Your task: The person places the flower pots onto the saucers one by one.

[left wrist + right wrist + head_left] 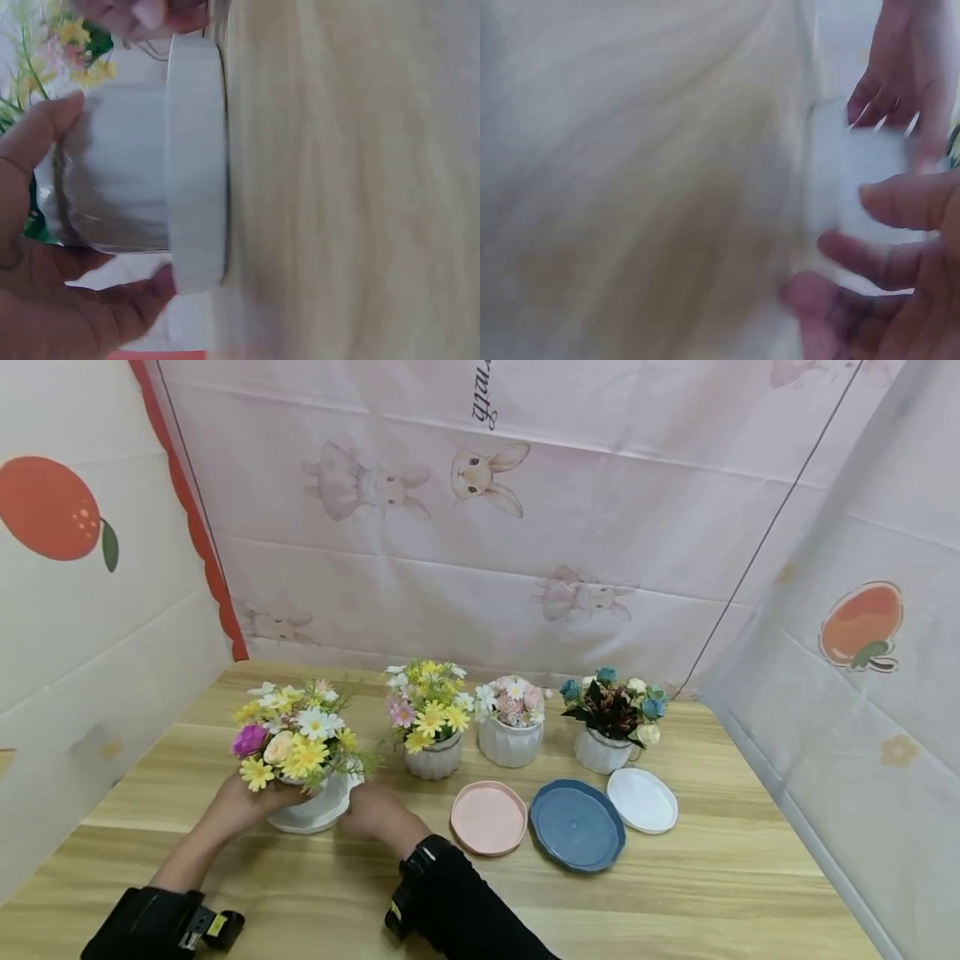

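Note:
A white ribbed flower pot (124, 165) stands on a white saucer (196, 165) on the wooden table at the left. Yellow, white, peach and purple flowers (300, 743) fill it. My left hand (251, 802) grips the pot from its left side, thumb near the rim in the left wrist view, one fingertip at the saucer's edge. On the saucer's right side is my right hand (378, 814), its fingers (889, 262) loosely bent and spread beside the saucer. The right wrist view is blurred, so whether they touch the saucer is unclear.
Three more potted bouquets stand along the back: yellow-pink (431, 710), pale pink (513, 702) and blue-cream (615, 702). In front of them lie a pink saucer (489, 818), a blue saucer (577, 827) and another white saucer (642, 802). Printed cloth walls (480, 543) enclose the table.

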Tool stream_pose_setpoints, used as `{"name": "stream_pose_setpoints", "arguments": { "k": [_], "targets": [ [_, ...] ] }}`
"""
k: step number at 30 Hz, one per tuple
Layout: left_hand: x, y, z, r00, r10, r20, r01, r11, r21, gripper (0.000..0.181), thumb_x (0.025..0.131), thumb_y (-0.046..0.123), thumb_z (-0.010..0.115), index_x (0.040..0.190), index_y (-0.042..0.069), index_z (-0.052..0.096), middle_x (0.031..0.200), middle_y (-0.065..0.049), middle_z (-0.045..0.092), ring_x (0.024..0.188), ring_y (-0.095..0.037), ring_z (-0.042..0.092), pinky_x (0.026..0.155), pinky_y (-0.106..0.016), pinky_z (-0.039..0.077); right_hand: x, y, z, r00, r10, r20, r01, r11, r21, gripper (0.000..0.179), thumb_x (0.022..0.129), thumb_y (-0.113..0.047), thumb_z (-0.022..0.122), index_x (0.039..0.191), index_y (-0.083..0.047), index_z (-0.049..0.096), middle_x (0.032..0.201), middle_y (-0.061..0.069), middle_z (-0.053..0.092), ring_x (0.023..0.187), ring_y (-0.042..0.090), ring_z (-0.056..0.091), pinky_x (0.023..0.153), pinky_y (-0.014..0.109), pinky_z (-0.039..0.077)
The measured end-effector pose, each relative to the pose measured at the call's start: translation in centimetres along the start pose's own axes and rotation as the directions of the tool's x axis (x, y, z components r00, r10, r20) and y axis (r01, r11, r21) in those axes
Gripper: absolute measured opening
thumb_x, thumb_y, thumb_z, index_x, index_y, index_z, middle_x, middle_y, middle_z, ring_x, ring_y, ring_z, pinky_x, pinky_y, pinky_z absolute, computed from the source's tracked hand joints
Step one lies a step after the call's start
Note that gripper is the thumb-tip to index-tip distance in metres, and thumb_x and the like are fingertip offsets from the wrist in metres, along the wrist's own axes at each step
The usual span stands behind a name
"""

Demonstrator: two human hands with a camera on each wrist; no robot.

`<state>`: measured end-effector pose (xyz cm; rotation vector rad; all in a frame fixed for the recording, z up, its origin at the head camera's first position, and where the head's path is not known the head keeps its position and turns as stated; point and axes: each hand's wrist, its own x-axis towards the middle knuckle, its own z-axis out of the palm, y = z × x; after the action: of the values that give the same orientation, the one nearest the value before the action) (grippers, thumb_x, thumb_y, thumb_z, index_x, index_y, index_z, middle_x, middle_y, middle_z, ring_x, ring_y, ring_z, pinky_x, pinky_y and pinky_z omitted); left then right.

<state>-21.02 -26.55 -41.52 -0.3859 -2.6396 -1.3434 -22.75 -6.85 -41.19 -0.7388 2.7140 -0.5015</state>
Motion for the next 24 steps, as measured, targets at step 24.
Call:
{"name": "stream_pose_setpoints", "arguments": {
  "k": [24],
  "targets": [
    [-2.3, 2.6, -1.9, 0.954, -0.294, 0.060, 0.239, 0.865, 0.441, 0.058, 0.069, 0.038, 0.079, 0.092, -0.010, 0.056, 0.084, -0.024, 0.052, 0.060, -0.026, 0.049, 0.051, -0.037, 0.044, -2.5, -1.1, -2.3, 0.996, 0.087, -0.001, -0.085, 0.973, -0.215, 0.019, 0.083, -0.033, 0.065, 0.074, -0.020, 0.056, 0.097, -0.002, 0.059, 0.093, 0.020, 0.052, 0.078, 0.041, 0.044]
  ]
}}
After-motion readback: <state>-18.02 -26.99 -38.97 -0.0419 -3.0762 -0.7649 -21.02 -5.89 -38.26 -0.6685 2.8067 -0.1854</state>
